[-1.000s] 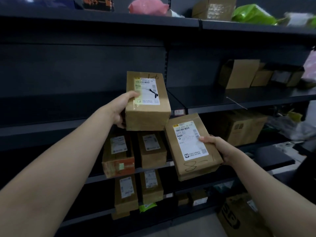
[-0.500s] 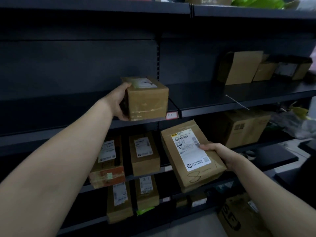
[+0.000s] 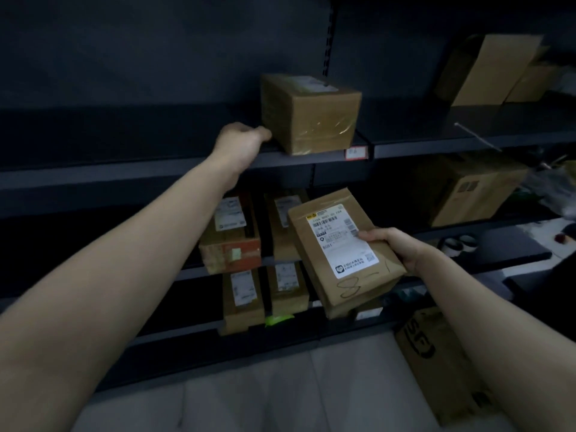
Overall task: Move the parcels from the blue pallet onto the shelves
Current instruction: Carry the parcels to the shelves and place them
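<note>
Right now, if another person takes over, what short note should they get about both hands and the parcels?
Left hand: empty, fingers loosely curled, at the left bottom corner of the box, which sits on the shelf at its front edge.
Right hand: holds the labelled parcel, tilted, in front of the lower shelves.
Done: the box is shelved.
Left: shelve the labelled parcel. The pallet is out of view, so how many parcels remain there is unknown.

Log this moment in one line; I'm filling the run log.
left hand: beside shelved box | right hand: holds labelled parcel | shelf
</note>
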The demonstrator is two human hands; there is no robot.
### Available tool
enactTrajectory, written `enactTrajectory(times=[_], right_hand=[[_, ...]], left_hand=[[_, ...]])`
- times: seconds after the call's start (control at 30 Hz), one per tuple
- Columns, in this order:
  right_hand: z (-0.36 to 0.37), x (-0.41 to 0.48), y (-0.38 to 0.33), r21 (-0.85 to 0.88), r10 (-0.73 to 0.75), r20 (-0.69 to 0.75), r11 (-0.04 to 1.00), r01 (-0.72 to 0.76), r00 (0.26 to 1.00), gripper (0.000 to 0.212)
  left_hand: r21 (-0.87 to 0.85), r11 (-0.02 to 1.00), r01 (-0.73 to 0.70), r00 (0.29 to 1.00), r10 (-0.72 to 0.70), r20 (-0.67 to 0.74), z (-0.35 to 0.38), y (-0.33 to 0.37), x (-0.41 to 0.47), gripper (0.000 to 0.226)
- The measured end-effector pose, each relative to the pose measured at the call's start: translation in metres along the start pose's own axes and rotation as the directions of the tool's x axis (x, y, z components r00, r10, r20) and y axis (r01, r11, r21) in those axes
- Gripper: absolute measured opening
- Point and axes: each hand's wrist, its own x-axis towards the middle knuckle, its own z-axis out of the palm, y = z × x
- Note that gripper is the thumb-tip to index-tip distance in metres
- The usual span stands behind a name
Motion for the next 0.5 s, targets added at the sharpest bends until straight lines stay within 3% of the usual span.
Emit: enactTrajectory(times=[0.1, 0.23, 0.5], right_hand=[[0.040, 0.004, 0.017, -0.002, 0.065, 0.025, 0.998, -0.065, 0.998, 0.068], [0.101, 0.012, 0.044, 0.006, 0.157, 0.062, 0.988, -0.157, 0.986, 0.050], [0.215, 0.030, 0.095, -0.091, 0.277, 0.135, 0.960, -0.266, 0.951, 0.064]], left_hand=[[0.157, 0.983, -0.098, 0.994, 0.089, 0.064, -0.021, -0.032, -0.031, 0.023], [0.301, 0.935, -0.188, 0.961, 0.111, 0.253, -0.065, -0.076, -0.069, 0.014], [0.441, 0.877, -0.190, 0.958, 0.066, 0.280, -0.151, -0.155, -0.116, 0.015]])
